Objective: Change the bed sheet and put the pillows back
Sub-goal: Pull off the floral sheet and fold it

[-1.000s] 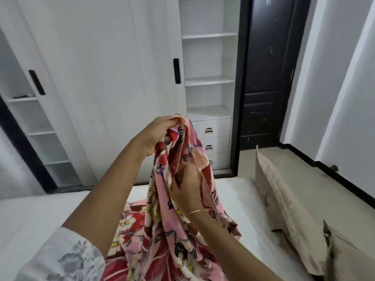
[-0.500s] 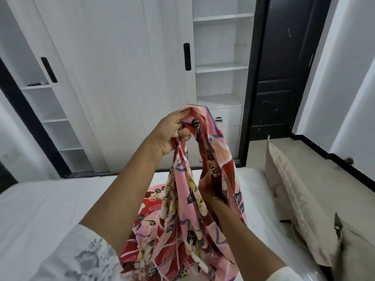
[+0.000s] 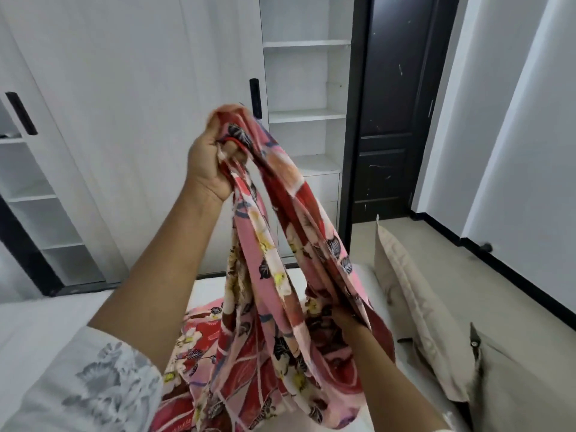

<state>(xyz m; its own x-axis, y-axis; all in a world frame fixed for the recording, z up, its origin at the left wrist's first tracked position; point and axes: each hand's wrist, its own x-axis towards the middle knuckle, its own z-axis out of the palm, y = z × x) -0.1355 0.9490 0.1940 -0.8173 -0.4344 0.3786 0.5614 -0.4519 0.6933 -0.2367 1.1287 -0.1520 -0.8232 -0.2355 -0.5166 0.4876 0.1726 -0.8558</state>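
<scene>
The left hand (image 3: 212,157) is raised high, its fingers clenched around a gathered fold of the bed sheet (image 3: 280,275), thumb and knuckles wrapped in the cloth. The right hand (image 3: 343,319) sits lower and nearer, pushed into the hanging folds; most of it is hidden by fabric, and only the wrist and a bit of the palm side show, so I cannot tell how its fingers lie.

The bed sheet hangs bunched from the left hand, its long axis running steeply down and toward the near side, where the loose end pools on the bare white mattress (image 3: 46,322). It is pink and red with cream flowers, dark leaves and small yellow blooms, twisted into thick ropes of cloth rather than spread flat.

The mattress stretches open to the left. On its right edge a beige pillow (image 3: 417,313) stands on its side, leaning, and a second darker pillow (image 3: 511,388) lies nearer, just beside it. Right of these is tan floor (image 3: 436,260), running to a white wall with a black skirting. At the far side stands a white wardrobe (image 3: 140,120) with black handles and open shelves, and a black door (image 3: 396,104) to its right.
</scene>
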